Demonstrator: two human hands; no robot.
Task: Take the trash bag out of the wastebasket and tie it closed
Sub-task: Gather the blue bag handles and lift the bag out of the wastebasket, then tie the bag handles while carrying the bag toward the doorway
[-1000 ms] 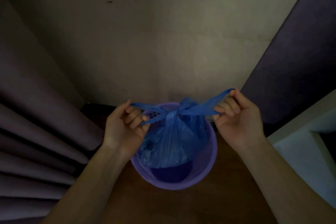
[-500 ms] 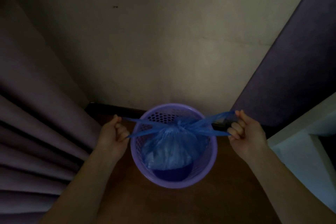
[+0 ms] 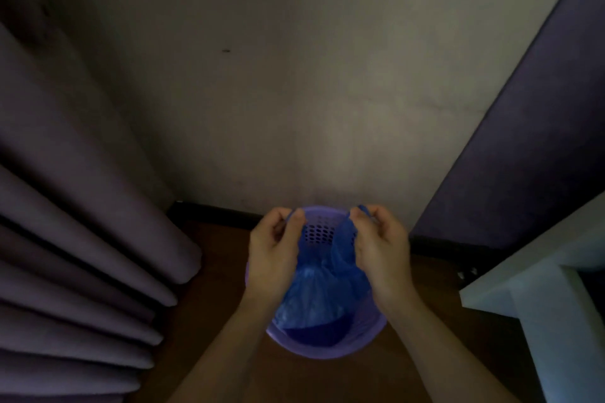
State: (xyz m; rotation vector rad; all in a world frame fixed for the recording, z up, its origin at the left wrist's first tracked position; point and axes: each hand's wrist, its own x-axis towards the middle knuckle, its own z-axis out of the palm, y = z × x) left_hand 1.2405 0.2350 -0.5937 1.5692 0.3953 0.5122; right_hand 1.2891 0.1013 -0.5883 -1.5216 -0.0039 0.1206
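A blue plastic trash bag [image 3: 314, 294] hangs inside a round purple perforated wastebasket [image 3: 327, 348] on the wooden floor. The bag's neck is gathered into a twist, and two loose ends rise from it. My left hand [image 3: 276, 252] pinches the left end near the basket's far rim. My right hand [image 3: 381, 249] grips the right end, which drapes down in front of the perforated wall. The two hands are close together above the basket. The bag's bottom is hidden inside the basket.
Purple curtain folds [image 3: 82, 255] hang at the left, reaching the floor. A plain wall [image 3: 294, 91] with a dark baseboard stands behind the basket. A dark purple panel [image 3: 523, 157] leans at the right, with a white ledge [image 3: 540, 288] below it.
Both hands have come inward from a wide, taut pull. The bag's ends, stretched sideways before, now stand slack and upright over the basket.
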